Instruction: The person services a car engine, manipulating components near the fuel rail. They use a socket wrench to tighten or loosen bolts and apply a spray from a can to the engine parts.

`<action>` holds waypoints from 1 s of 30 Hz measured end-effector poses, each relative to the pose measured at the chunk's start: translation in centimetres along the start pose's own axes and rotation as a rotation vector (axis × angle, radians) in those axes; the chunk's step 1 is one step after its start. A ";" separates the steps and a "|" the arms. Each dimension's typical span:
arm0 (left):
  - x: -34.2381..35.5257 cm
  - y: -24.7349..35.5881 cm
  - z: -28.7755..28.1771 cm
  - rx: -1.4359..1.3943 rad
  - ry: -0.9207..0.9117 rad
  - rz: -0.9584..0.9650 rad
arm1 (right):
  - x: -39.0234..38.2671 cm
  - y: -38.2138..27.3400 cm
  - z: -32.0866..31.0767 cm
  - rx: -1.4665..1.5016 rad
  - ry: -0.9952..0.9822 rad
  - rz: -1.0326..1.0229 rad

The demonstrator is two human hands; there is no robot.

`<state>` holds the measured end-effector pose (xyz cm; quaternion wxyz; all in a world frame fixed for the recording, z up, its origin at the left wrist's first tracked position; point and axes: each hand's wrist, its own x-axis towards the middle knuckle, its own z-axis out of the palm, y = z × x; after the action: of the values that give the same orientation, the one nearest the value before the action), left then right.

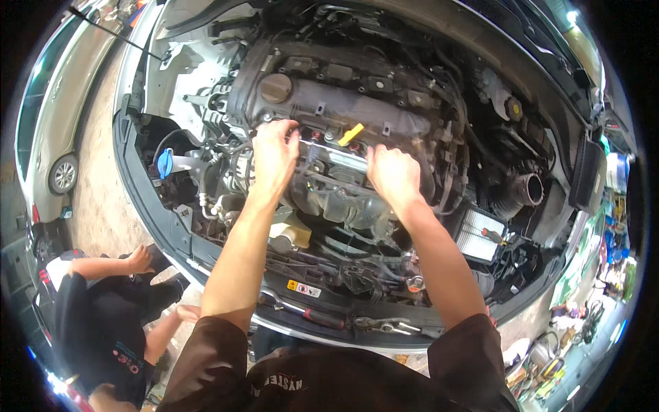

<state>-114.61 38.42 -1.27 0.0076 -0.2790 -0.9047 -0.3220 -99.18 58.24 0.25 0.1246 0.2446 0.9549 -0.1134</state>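
Observation:
Both of my hands reach into an open engine bay, onto the front of the engine (329, 103). A silver metal rail (336, 157) spans between them, below the dark engine top. My left hand (276, 151) is closed by the rail's left end, fingertips bent over it. At the other end, my right hand (395, 173) has its fingers curled round the rail, thumb side inward. Between the hands, just above the rail, a yellow dipstick handle (351, 134) sticks up. The undersides of my fingers are hidden.
A ratchet with a red-black handle (322, 318) and pliers (388, 326) lie on the front panel. A screwdriver (493, 237) rests on the white air filter (473, 240) at right. An open intake hose (530, 189) stands beyond. Another person (103, 336) is at lower left, near a parked car (65, 123).

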 end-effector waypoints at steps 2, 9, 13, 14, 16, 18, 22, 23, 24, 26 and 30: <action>0.0 -0.1 0.2 0.027 0.011 -0.008 | 0.3 -0.4 -1.0 0.018 0.000 -0.006; -0.3 -0.5 0.7 0.006 0.053 -0.020 | 0.1 -0.3 0.0 0.026 0.108 -0.017; -0.9 -0.4 0.8 0.000 0.061 -0.018 | 0.1 -0.6 -1.2 0.030 0.012 0.022; -1.0 -0.4 0.8 0.023 0.077 -0.026 | -0.1 -0.6 -0.9 0.028 0.010 0.014; -0.7 -0.9 0.9 -0.017 0.092 -0.018 | -0.3 -0.6 0.0 0.019 0.182 -0.012; -0.9 -0.9 1.2 -0.103 0.115 -0.054 | -0.1 -0.9 -0.5 0.000 0.084 -0.001; -1.2 -0.5 1.1 -0.031 0.084 -0.044 | 0.7 -1.1 -1.6 -0.042 -0.149 0.068; -1.3 -0.4 1.1 -0.019 0.092 -0.065 | 0.5 -1.1 -1.5 -0.043 -0.150 0.063; -1.4 -0.3 1.0 -0.007 0.099 -0.086 | 0.1 -1.2 -1.3 -0.030 -0.028 0.063; -1.2 -0.5 1.1 -0.030 0.114 -0.057 | -0.2 -1.1 -0.4 -0.018 0.088 0.065; -1.5 -0.5 1.3 -0.009 0.126 -0.041 | 0.2 -1.1 -0.4 -0.025 0.076 0.030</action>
<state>-113.33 38.10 -2.88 0.0569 -0.2394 -0.9065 -0.3431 -99.94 57.45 0.71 0.0929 0.2616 0.9564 -0.0903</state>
